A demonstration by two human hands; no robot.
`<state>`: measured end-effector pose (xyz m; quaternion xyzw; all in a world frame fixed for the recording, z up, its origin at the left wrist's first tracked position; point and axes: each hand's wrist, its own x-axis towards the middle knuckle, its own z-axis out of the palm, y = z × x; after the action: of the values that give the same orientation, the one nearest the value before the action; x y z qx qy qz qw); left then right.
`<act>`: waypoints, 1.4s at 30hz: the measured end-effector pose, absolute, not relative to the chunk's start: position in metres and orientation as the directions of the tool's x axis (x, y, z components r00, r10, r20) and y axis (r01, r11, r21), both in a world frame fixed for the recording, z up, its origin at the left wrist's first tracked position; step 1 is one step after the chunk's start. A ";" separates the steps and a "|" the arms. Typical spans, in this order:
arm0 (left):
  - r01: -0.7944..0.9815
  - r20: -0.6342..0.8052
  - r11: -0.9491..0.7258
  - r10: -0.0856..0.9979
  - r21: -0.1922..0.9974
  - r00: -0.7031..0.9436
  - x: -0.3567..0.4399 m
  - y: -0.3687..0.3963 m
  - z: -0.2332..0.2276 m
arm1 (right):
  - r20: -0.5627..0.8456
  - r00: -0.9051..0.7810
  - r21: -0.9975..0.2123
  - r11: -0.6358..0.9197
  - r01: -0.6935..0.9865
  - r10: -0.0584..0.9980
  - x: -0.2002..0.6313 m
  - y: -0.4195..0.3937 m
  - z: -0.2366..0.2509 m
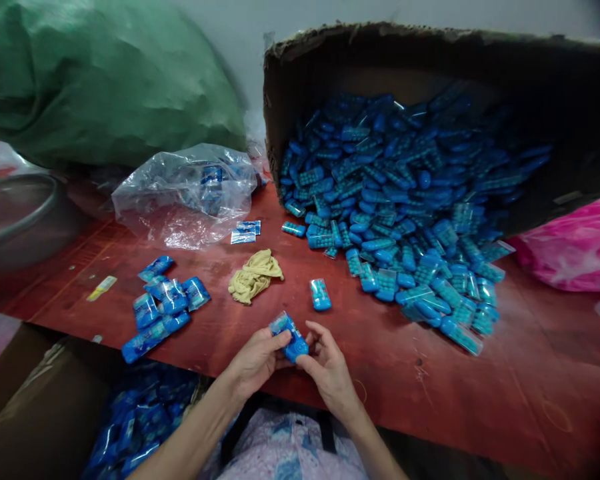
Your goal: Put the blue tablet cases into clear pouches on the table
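Observation:
Between my two hands, near the table's front edge, is a small blue packet [291, 339] with a printed wrapper. My left hand [259, 357] grips its left side, thumb on top. At the packet's lower right corner, my right hand [327, 368] pinches it with the thumb while the other fingers curl behind. Just beyond lies a single blue case [321, 295] in clear wrap. A crumpled yellowish cloth [255, 277] sits to the left of that case. Farther left, several wrapped blue packets [167, 297] lie in a loose group.
A big cardboard box [275, 113] lies on its side, blue cases [380, 193] spilling onto the red table [380, 387]. Left of it are a clear plastic bag [155, 193], small sachets [245, 231] and a green sack [105, 80]. Below the edge stands a carton [40, 400] of blue packets.

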<state>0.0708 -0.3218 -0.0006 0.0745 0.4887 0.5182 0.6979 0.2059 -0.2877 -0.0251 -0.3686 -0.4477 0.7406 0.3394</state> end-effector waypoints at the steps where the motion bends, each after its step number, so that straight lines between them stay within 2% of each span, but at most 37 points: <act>1: -0.663 -0.592 0.450 0.806 0.598 0.013 0.070 -0.322 -0.001 | -0.246 -0.508 -0.901 -0.388 -0.193 0.826 0.207 -0.286 -0.024; 4: -0.677 -0.545 0.430 0.837 0.597 0.051 0.072 -0.324 0.001 | -0.260 -0.539 -0.879 -0.428 -0.212 0.801 0.209 -0.280 -0.022; 8: -0.689 -0.523 0.362 0.852 0.628 -0.029 0.080 -0.324 0.003 | -0.238 -0.567 -0.903 -0.395 -0.170 0.788 0.214 -0.276 -0.025; 13: -0.701 -0.593 0.322 0.786 0.636 -0.177 0.095 -0.324 0.001 | -0.188 -0.533 -0.967 -0.249 -0.044 0.825 0.217 -0.279 -0.030; 18: -0.702 -0.637 0.306 0.723 0.643 -0.267 0.106 -0.324 -0.002 | -0.165 -0.496 -0.981 -0.192 -0.005 0.852 0.215 -0.281 -0.031; 21: -0.719 -0.652 0.327 0.724 0.613 -0.227 0.104 -0.323 -0.002 | -0.176 -0.498 -0.975 -0.219 -0.029 0.849 0.214 -0.278 -0.031; 26: -0.728 -0.592 0.363 0.802 0.582 -0.074 0.094 -0.323 0.000 | -0.235 -0.545 -0.938 -0.335 -0.090 0.805 0.213 -0.274 -0.029; 29: -0.716 -0.601 0.349 0.790 0.605 -0.123 0.094 -0.325 -0.001 | -0.223 -0.558 -0.941 -0.326 -0.091 0.799 0.212 -0.279 -0.029; 34: -0.727 -0.630 0.303 0.743 0.617 -0.225 0.104 -0.328 -0.005 | -0.172 -0.523 -0.974 -0.225 -0.039 0.835 0.213 -0.286 -0.032; 42: -0.688 -0.580 0.346 0.803 0.639 -0.135 0.103 -0.329 -0.004 | -0.261 -0.577 -0.907 -0.402 -0.128 0.774 0.215 -0.275 -0.031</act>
<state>0.1032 -0.3292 -0.0040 0.0585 0.4939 0.5691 0.6549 0.2154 -0.2751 -0.0308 -0.3515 -0.4593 0.7598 0.2969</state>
